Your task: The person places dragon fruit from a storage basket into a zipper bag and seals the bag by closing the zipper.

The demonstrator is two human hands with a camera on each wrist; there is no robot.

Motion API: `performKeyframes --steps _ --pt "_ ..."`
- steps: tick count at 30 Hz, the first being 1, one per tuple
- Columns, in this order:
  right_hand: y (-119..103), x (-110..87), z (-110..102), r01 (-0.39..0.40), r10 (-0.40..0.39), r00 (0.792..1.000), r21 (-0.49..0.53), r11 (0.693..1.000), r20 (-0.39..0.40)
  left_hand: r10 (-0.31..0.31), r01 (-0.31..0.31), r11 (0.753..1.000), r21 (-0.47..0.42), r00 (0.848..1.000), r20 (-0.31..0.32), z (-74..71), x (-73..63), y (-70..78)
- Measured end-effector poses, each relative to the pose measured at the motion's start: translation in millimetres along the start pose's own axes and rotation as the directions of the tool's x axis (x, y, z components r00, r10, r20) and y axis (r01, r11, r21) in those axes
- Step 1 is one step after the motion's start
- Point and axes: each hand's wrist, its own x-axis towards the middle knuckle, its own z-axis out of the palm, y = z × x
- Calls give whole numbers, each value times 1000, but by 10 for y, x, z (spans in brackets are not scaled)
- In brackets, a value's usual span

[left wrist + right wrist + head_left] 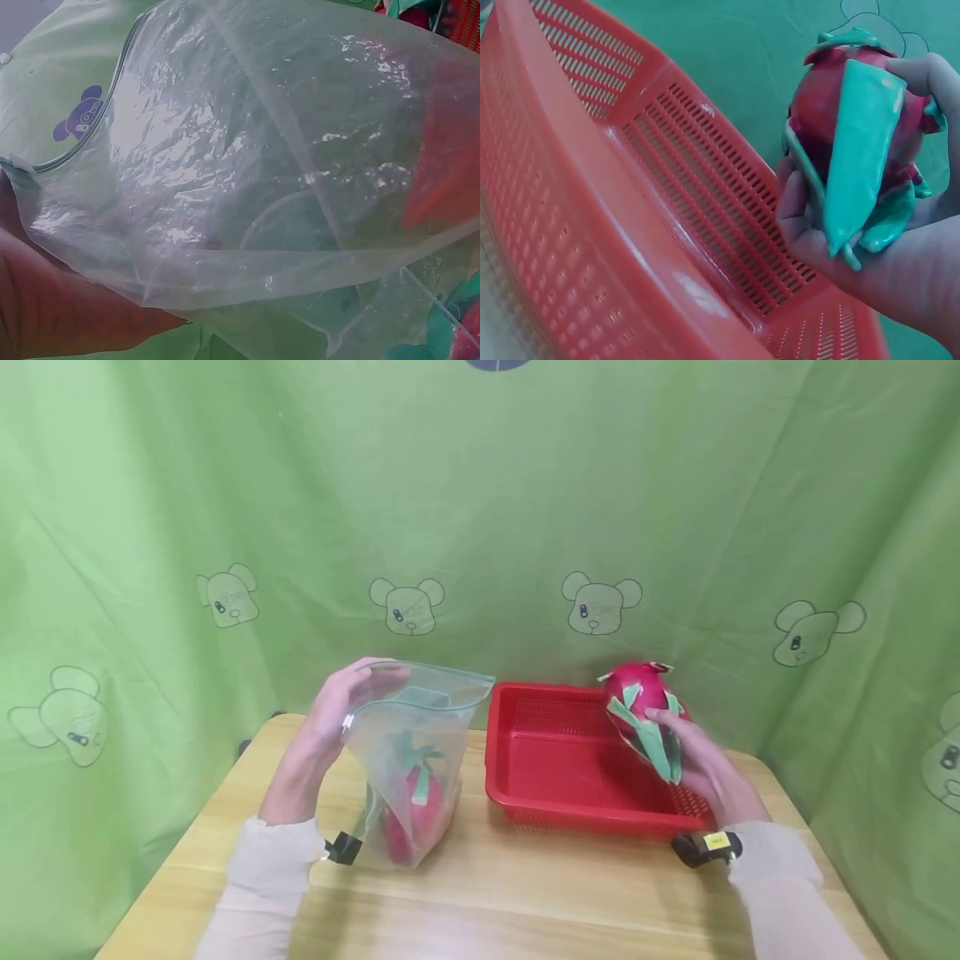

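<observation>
A dragon fruit (pixel 637 693), pink-red with green scales, is held by my right hand (pixel 697 760) above the right part of a red basket. In the right wrist view my fingers (pixel 793 210) curl round the dragon fruit (pixel 864 142), which is clear of the basket's rim. My left hand (pixel 339 702) holds a translucent zip bag (pixel 405 727) by its upper left edge, its mouth spread wide. Inside the bag, low down, a second dragon fruit (pixel 416 818) shows through the plastic. The left wrist view is mostly filled by the bag (pixel 247 150), and the fingertips are hidden there.
The red perforated basket (pixel 592 817) stands on the wooden table (pixel 517 893), right of the bag. Close behind the table hangs a green curtain (pixel 495 510) with bear-head outlines, which also runs along both sides.
</observation>
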Motion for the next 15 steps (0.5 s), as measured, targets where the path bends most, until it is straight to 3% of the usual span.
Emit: performKeyframes --steps 5,11,15 --pt "17 -58 24 28 -28 999 -20 999 15 25 -25 1000 -7 999 -46 4 16 -3" --pt "63 -110 65 42 -57 989 103 994 140 33 -34 999 -16 997 -67 1 12 -22" --pt "87 -175 70 89 -112 980 142 986 164 33 -35 999 -26 997 -69 4 8 -31"
